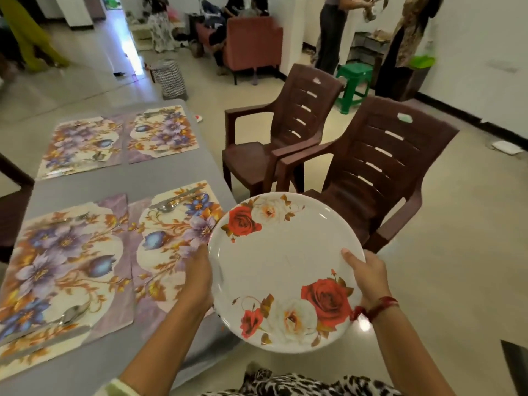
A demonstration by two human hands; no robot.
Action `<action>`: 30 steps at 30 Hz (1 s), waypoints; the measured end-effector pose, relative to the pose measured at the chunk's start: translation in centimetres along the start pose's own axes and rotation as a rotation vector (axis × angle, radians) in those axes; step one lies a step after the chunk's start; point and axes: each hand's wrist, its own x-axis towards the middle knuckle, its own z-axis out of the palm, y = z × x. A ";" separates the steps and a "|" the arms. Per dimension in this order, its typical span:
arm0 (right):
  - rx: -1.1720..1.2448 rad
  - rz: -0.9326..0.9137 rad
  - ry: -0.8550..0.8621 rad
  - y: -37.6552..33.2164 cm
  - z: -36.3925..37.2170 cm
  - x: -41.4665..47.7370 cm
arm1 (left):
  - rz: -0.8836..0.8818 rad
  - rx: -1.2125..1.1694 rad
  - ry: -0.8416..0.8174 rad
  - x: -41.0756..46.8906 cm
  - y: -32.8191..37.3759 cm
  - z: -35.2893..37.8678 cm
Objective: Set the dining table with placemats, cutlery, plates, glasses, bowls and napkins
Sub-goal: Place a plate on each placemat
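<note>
I hold a white plate (285,261) with red and white roses in both hands, tilted, just off the table's right edge. My left hand (198,277) grips its left rim with the fingers hidden under it. My right hand (368,277) grips the right rim, thumb on top. The grey table (160,171) carries several floral placemats: near right (171,238), near left (63,267), far right (163,134), far left (80,145). A spoon (168,206) lies on the near right mat, another spoon (73,312) on the near left mat.
Two brown plastic chairs (288,132) (371,172) stand to the right of the table. A green stool (354,84), a red armchair (251,44) and a patterned basket (170,78) are farther back. Several people stand at the far end of the room.
</note>
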 end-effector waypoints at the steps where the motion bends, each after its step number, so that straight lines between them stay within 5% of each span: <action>1: -0.028 -0.009 -0.019 -0.4 -0.1 1.6 | 0.004 0.001 0.034 0.5 -0.3 0.9; 16: -0.362 -0.040 -0.413 -3.3 15.2 16.5 | -0.179 -0.223 0.421 10.1 -0.7 -1.7; 30: -0.590 -0.132 -0.681 -1.6 28.0 15.7 | -0.228 -0.316 0.752 11.3 -4.0 -8.1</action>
